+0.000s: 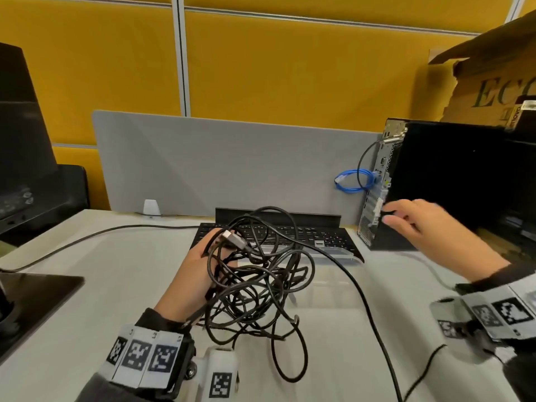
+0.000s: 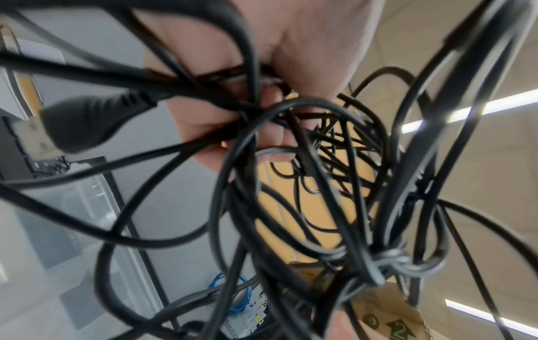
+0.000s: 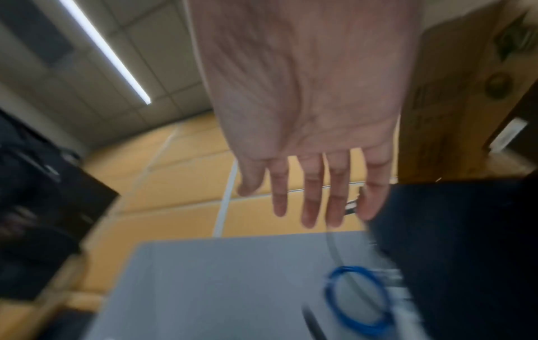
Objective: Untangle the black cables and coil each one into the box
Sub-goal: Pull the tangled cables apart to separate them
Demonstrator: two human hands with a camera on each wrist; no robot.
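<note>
A tangled bundle of black cables [image 1: 258, 280] hangs above the middle of the white desk, held up by my left hand [image 1: 197, 268], whose fingers curl round several strands [image 2: 262, 119]. A plug with a metal tip [image 1: 233, 238] sticks out near my thumb and shows in the left wrist view [image 2: 67, 126]. One strand trails down to the desk's front right [image 1: 374, 314]. A clear plastic box [image 1: 324, 274] lies on the desk behind the bundle. My right hand [image 1: 412, 219] is empty, fingers straight [image 3: 311, 202], beside the black computer tower [image 1: 452, 181].
A black keyboard [image 1: 307, 233] lies behind the bundle, before a grey divider [image 1: 220, 161]. A blue cable coil [image 1: 352, 181] hangs at the tower's rear. A torn cardboard box [image 1: 493, 82] stands at the back right. A dark monitor base [image 1: 32, 300] sits at left.
</note>
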